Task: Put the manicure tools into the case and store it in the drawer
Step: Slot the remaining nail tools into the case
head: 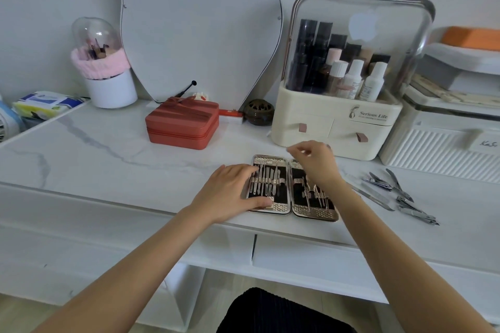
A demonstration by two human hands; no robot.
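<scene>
A rose-gold manicure case point(276, 207) lies open flat near the front edge of the marble table, with several metal tools strapped in both halves. My left hand point(230, 192) rests on the case's left half, fingers straight over the tools and thumb along its front edge. My right hand point(315, 161) hovers above the right half with fingers loosely curled; nothing shows in them. Several loose tools point(392, 188), clippers, nippers and a file, lie on the table to the right of the case. A drawer front point(305, 255) sits below the table edge.
A red zipped box point(182, 127) stands behind the case to the left. A cream cosmetics organizer point(335, 127) with two small drawers stands behind it to the right, next to a white ribbed box point(438, 151). A mirror, a brush holder point(108, 84) and a wipes pack sit farther back.
</scene>
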